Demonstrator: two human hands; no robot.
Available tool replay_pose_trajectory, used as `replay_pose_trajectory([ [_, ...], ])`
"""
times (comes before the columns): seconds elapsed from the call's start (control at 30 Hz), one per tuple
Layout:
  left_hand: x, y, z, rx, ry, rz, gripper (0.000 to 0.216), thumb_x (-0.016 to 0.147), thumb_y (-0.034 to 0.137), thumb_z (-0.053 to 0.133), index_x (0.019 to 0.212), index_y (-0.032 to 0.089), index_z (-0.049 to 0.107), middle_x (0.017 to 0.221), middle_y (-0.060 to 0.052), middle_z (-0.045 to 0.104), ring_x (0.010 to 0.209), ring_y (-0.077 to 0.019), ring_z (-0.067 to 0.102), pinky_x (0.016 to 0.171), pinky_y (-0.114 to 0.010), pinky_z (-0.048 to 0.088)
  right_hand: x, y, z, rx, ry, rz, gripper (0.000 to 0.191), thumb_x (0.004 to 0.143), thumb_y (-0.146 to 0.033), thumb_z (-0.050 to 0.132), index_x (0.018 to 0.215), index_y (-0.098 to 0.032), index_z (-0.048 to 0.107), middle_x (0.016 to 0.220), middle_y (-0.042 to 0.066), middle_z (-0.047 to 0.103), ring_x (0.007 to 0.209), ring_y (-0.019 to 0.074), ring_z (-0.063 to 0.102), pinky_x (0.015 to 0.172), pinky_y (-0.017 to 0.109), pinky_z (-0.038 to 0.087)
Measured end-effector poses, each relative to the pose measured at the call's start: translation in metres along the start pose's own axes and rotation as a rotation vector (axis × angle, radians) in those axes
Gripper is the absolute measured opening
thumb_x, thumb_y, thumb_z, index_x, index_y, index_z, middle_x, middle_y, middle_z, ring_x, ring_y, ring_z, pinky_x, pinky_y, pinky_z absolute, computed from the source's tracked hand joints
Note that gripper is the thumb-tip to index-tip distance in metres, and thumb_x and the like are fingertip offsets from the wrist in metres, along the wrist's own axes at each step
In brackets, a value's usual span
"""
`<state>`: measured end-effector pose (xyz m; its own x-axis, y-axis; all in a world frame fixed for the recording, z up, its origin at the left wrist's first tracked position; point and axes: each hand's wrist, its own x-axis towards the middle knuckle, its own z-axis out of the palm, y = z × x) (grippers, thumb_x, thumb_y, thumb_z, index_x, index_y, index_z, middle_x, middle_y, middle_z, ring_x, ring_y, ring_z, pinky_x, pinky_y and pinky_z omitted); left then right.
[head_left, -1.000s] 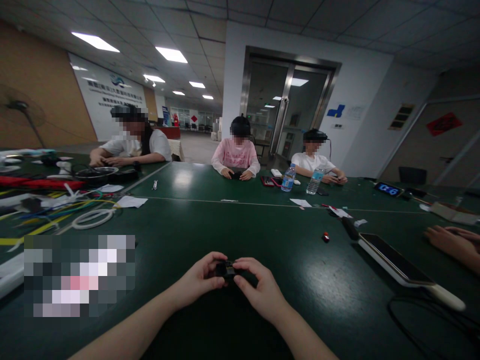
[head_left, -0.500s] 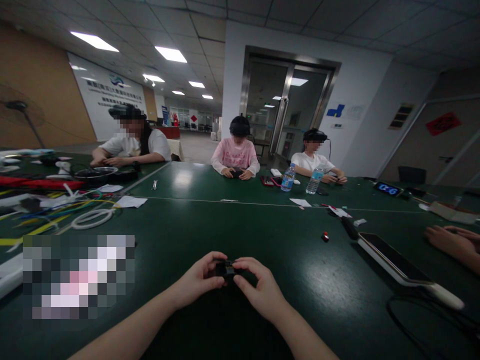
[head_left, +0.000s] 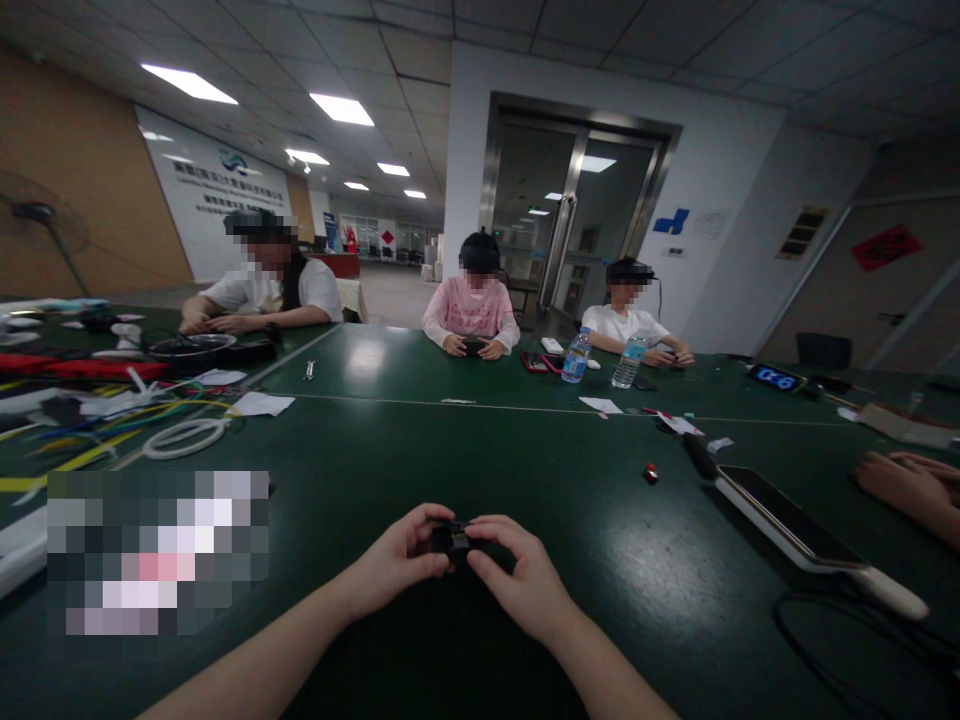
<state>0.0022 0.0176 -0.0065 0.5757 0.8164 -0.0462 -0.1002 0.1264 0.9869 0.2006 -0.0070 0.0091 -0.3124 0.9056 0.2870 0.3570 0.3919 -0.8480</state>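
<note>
Low in the middle of the view, my left hand (head_left: 394, 560) and my right hand (head_left: 517, 575) meet over the dark green table (head_left: 480, 450). Both pinch a small black part (head_left: 451, 538) between thumbs and fingertips, left hand from the left, right hand from the right. Most of the part is hidden by my fingers. My forearms rest near the table's front edge.
A phone in a white case (head_left: 795, 525) lies to the right, a small red piece (head_left: 651, 472) beyond my hands. Coloured wires and a white cable (head_left: 180, 435) clutter the left. Three people sit opposite beside two water bottles (head_left: 576, 357). Another person's hand (head_left: 904, 485) rests at far right.
</note>
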Motion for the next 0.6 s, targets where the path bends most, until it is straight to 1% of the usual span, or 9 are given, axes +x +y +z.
replay_pose_trajectory([
  [0.17, 0.0016, -0.0052, -0.0017, 0.005, -0.002, 0.027, 0.041, 0.073, 0.015, 0.064, 0.108, 0.022, 0.044, 0.091, -0.002, 0.060, 0.080, -0.0149, 0.059, 0.073, -0.031, 0.044, 0.0003, 0.0013, 0.0007, 0.007, 0.012, -0.038, 0.021, 0.076, -0.019, 0.058, 0.096, -0.023, 0.062, 0.103, 0.005, 0.060, 0.100, 0.0183, 0.056, 0.090, 0.035, 0.043],
  [0.33, 0.0005, -0.0060, -0.0029, 0.002, 0.001, 0.031, 0.045, 0.074, 0.016, 0.063, 0.113, 0.023, 0.041, 0.094, -0.002, 0.060, 0.082, -0.0156, 0.059, 0.075, -0.033, 0.044, -0.0002, -0.0002, 0.0001, -0.002, 0.005, -0.013, 0.021, 0.076, -0.020, 0.058, 0.096, -0.024, 0.062, 0.104, 0.004, 0.060, 0.100, 0.0183, 0.056, 0.091, 0.036, 0.043],
  [0.47, -0.0008, -0.0028, -0.0024, 0.005, -0.002, 0.010, 0.048, 0.074, 0.022, 0.063, 0.116, 0.023, 0.040, 0.096, -0.004, 0.060, 0.083, -0.0171, 0.059, 0.077, -0.035, 0.043, 0.0001, -0.0005, 0.0001, -0.013, -0.013, 0.018, 0.020, 0.077, -0.023, 0.058, 0.097, -0.025, 0.062, 0.105, 0.004, 0.059, 0.100, 0.0190, 0.056, 0.090, 0.038, 0.044],
  [0.6, 0.0008, -0.0052, -0.0035, -0.035, -0.020, 0.013, 0.052, 0.071, 0.021, 0.067, 0.115, 0.023, 0.041, 0.100, -0.005, 0.060, 0.086, -0.0181, 0.059, 0.080, -0.036, 0.043, 0.0003, -0.0013, -0.0001, -0.021, -0.011, 0.013, 0.020, 0.077, -0.022, 0.057, 0.096, -0.024, 0.061, 0.105, 0.004, 0.058, 0.100, 0.0191, 0.055, 0.091, 0.038, 0.043],
])
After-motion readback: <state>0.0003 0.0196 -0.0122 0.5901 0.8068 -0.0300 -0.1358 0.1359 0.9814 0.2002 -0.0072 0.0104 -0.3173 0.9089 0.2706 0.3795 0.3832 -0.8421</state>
